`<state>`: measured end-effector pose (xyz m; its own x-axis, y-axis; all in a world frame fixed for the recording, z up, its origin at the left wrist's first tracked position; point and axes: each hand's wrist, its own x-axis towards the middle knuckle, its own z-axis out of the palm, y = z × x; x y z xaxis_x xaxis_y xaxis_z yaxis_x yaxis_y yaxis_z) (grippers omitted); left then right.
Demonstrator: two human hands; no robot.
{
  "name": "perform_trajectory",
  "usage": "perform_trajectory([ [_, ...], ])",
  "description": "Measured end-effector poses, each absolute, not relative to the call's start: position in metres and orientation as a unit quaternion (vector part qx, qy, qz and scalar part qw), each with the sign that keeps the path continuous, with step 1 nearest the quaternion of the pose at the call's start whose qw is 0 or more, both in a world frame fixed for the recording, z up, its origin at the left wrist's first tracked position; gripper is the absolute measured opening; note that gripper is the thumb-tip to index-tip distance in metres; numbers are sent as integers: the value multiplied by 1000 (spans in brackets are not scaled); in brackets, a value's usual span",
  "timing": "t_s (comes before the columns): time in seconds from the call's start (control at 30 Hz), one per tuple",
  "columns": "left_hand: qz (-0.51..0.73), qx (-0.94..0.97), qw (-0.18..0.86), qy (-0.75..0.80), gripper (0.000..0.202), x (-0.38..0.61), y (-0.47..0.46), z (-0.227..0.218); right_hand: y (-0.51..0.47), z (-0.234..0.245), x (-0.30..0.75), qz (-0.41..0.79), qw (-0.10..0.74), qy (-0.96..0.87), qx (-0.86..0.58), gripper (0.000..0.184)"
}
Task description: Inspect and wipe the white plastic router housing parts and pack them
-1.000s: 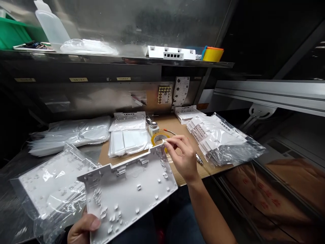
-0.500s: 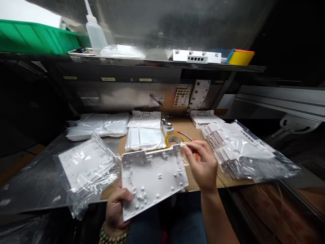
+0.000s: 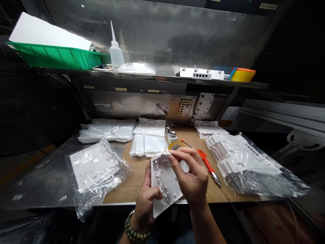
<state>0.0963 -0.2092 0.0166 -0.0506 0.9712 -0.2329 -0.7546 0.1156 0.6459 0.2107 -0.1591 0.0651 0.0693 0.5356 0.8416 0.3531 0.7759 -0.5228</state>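
Note:
A white moulded plastic panel (image 3: 162, 188) with small clips on its face is held upright on its short edge over the front of the bench. My left hand (image 3: 146, 200) grips its lower left edge, thumb across the face. My right hand (image 3: 192, 179) lies over the panel's right half, with thumb and forefinger pinched at the top edge on something I cannot make out. A bead bracelet (image 3: 133, 230) sits on my left wrist.
A clear bag of white panels (image 3: 95, 169) lies at the left, a bagged stack of white parts (image 3: 243, 162) at the right. An orange-handled screwdriver (image 3: 209, 166), a yellow tape roll (image 3: 175, 145) and bagged flat parts (image 3: 147, 144) lie behind. A shelf above carries a green bin (image 3: 53, 57) and a squeeze bottle (image 3: 116, 54).
The panel has turned from lying flat to standing narrow in my hands and come closer. My right hand moved from its far corner onto its face. The view has tilted up and left.

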Motion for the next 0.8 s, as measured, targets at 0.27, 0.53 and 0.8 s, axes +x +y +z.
perform_trajectory([
  [0.27, 658, 108, 668, 329, 115, 85, -212, 6, -139, 54, 235, 75, 619, -683, -379, 11],
  [0.53, 653, 136, 684, 297, 93, 43, -221, 5, -48, -9, 299, 34, 536, -638, -552, 28],
  [0.8, 618, 225, 697, 287, 26, -53, -256, -60, -31, -55, 300, 96, 436, -693, -566, 33],
])
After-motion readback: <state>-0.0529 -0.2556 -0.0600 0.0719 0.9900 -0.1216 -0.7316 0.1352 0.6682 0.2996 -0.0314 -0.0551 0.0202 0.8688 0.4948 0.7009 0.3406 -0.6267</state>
